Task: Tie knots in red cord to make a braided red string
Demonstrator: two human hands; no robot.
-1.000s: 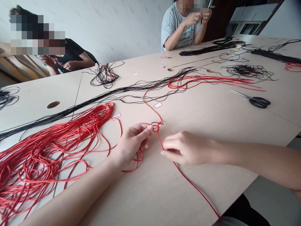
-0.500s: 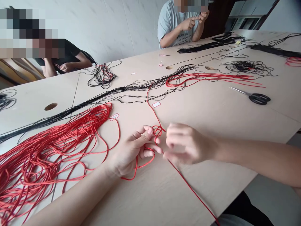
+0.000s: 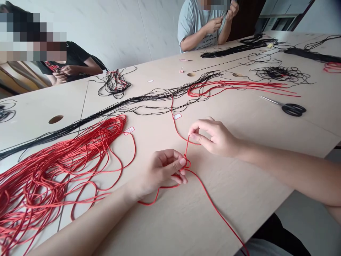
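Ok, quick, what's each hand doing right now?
Left hand: closed, pinching the knot.
Right hand: closed, pinching the red cord above that knot.

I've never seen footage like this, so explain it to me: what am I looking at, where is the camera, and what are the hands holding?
There is no machine here. These are a person's two bare hands, filmed by a camera on their head that looks forward and down, so the picture shows roughly what they see. The left hand holds a small knot of red cord, and the right hand holds a red strand rising from it. On the light wooden table lie a large mass of red cords, long black cords and black-handled scissors. Two other people sit farther along the table.
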